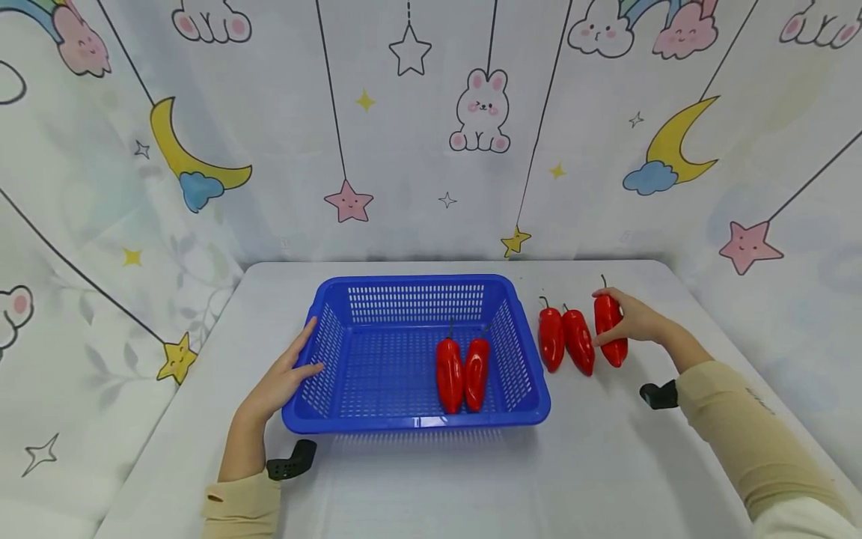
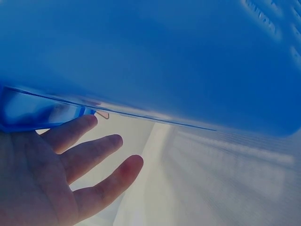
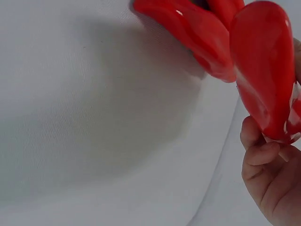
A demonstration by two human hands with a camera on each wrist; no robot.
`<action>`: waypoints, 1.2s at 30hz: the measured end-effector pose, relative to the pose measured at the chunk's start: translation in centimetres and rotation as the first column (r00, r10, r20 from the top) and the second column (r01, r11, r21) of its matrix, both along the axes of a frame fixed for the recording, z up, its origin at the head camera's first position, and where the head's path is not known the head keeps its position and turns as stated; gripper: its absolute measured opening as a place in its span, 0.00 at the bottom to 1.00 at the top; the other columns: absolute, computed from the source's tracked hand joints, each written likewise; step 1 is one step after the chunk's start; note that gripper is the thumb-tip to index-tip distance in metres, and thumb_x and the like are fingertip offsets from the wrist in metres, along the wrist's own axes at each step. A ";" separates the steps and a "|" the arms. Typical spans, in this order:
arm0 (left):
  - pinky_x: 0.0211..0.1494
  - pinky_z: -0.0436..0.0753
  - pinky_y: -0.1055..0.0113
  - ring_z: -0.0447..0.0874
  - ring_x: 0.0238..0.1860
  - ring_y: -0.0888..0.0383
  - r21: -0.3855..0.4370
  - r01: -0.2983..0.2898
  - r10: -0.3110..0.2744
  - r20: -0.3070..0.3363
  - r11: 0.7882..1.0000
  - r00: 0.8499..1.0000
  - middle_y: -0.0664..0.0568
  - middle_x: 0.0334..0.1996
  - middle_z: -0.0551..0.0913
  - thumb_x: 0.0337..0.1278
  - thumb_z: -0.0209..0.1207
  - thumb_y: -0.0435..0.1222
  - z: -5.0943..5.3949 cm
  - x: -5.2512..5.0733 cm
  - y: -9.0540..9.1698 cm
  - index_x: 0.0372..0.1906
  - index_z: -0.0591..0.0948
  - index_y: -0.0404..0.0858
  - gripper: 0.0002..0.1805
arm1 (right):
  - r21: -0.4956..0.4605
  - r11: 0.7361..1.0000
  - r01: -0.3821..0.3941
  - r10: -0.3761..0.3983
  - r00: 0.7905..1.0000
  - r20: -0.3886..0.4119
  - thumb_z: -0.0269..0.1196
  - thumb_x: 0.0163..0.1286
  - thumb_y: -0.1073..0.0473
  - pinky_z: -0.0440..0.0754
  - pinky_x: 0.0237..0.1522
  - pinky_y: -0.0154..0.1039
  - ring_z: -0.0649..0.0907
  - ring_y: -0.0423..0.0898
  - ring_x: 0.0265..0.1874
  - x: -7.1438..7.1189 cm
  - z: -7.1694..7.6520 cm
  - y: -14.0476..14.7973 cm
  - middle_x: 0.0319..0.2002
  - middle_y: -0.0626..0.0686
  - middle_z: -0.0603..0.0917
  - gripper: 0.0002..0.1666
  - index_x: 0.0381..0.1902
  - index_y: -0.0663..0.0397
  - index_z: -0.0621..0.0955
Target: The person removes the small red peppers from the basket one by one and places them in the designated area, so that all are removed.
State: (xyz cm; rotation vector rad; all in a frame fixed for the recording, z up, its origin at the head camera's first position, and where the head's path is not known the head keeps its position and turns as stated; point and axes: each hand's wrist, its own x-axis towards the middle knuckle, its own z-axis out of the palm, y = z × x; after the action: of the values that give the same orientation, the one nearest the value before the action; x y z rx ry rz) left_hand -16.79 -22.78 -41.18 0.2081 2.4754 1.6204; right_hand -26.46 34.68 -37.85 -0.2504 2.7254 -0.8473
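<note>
At the left side of a blue plastic basket [image 1: 384, 367], my left hand [image 1: 277, 382] rests on the rim with thumb and fingers spread. In the left wrist view its fingers [image 2: 101, 153] are extended beside the blue wall. Two red peppers [image 1: 450, 378] lie side by side in the basket's right half. My right hand [image 1: 643, 320] grips another red pepper [image 1: 608, 314] between thumb and fingers, its stem pointing away. The right wrist view shows this pepper [image 3: 263, 56] raised over the table. Two more red peppers [image 1: 566, 340] lie between the basket and that hand.
A white table [image 1: 417, 486] bears the basket and peppers. Behind it and at both sides hangs a pale cloth [image 1: 411, 135] printed with moons, stars and rabbits. The peppers on the table lie close to the basket's right wall.
</note>
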 end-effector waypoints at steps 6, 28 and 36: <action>0.62 0.41 0.34 0.32 0.69 0.39 0.011 0.000 0.000 0.003 1.000 1.000 0.45 0.72 0.35 0.61 0.48 0.33 -0.1 0.1 -0.1 0.72 0.40 0.56 0.41 | 0.005 1.000 0.027 -0.027 0.999 0.038 0.73 0.45 0.55 0.81 0.38 0.52 0.65 0.69 0.51 -0.4 -1.0 0.4 0.52 0.72 0.63 0.56 0.64 0.63 0.53; 0.62 0.42 0.34 0.33 0.70 0.41 0.016 0.007 -0.006 -0.019 1.000 1.000 0.46 0.72 0.36 0.61 0.48 0.32 -0.3 -0.1 0.0 0.72 0.41 0.56 0.41 | 0.092 0.996 0.012 -0.025 0.988 0.151 0.75 0.42 0.51 0.80 0.39 0.51 0.64 0.70 0.52 -1.9 -2.4 0.8 0.52 0.72 0.63 0.58 0.63 0.64 0.54; 0.62 0.42 0.35 0.34 0.70 0.40 0.022 0.005 -0.004 -0.014 1.000 1.000 0.46 0.72 0.37 0.62 0.48 0.32 -0.4 0.0 0.0 0.72 0.41 0.55 0.40 | 0.106 0.994 0.000 -0.021 0.979 0.201 0.75 0.42 0.50 0.80 0.39 0.51 0.64 0.70 0.51 -2.2 -2.6 0.8 0.52 0.73 0.62 0.60 0.64 0.65 0.53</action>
State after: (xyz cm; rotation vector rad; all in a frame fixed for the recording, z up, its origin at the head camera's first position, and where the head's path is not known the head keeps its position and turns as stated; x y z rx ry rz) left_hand -16.84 -22.76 -41.60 0.2284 2.4662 1.6508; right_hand -28.65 35.46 -40.45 -0.1210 2.5725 -0.6882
